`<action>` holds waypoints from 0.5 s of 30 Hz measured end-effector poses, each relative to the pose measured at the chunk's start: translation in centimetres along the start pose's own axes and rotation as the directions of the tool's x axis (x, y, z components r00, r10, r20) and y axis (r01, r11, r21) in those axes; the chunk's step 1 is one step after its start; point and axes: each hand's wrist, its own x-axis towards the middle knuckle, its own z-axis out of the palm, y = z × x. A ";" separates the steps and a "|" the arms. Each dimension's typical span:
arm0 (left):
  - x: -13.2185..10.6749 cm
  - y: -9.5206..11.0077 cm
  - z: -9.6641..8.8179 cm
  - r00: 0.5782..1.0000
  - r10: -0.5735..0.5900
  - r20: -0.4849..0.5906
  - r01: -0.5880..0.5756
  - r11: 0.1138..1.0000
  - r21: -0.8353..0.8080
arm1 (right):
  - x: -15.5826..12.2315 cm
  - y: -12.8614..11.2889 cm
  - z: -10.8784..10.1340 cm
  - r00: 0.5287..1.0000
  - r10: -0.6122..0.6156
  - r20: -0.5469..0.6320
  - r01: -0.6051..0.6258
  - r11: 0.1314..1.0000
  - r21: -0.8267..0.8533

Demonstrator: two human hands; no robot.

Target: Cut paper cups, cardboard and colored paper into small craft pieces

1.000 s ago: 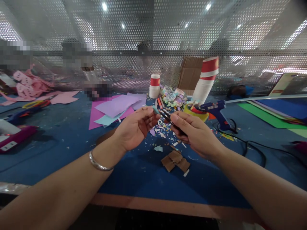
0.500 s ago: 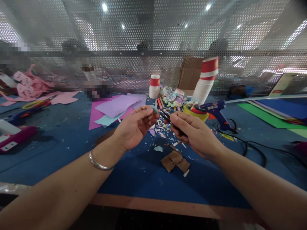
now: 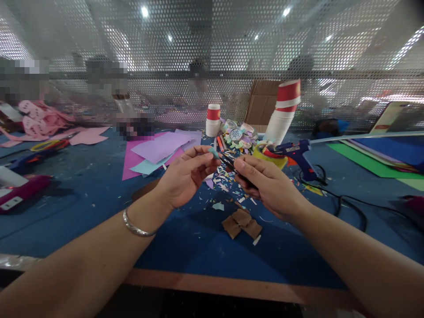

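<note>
Between the fingertips of my left hand (image 3: pixel 187 176) is a small light-blue piece of paper (image 3: pixel 213 153). My right hand (image 3: pixel 265 181) is closed around a pair of dark scissors (image 3: pixel 228 161), whose blades point left and reach the paper's edge. Both hands are raised over the blue table. Below them lie many colourful paper scraps (image 3: pixel 223 181), a loose light-blue scrap (image 3: pixel 218 206) and a few folded brown cardboard pieces (image 3: pixel 241 223). The scissors' handles are mostly hidden in my right hand.
Purple and blue paper sheets (image 3: pixel 159 148) lie at the left. Behind are a short cup stack (image 3: pixel 213 120), a leaning cup stack (image 3: pixel 283 112) and paper cutouts (image 3: pixel 236 133). A glue gun (image 3: pixel 300 157) rests by a yellow tape roll (image 3: pixel 280 162), its black cord (image 3: pixel 351 198) trailing right.
The scissor blades look closer together and lie slightly lower against the light-blue paper. Both hands stay in nearly the same place.
</note>
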 end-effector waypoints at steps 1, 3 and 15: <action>0.0 -0.1 0.0 1.000 0.009 0.013 -0.009 1.000 0.008 | 0.0 0.0 0.0 1.000 0.001 0.000 -0.001 1.000 0.001; 0.0 -0.3 -0.1 0.998 0.026 0.055 -0.027 0.999 0.021 | -0.1 -0.1 0.0 1.000 -0.001 -0.001 0.001 1.000 0.001; 0.0 -1.7 -0.3 0.992 -0.065 0.104 0.061 0.997 0.045 | 0.1 0.3 0.1 1.000 0.009 -0.002 -0.009 0.998 0.062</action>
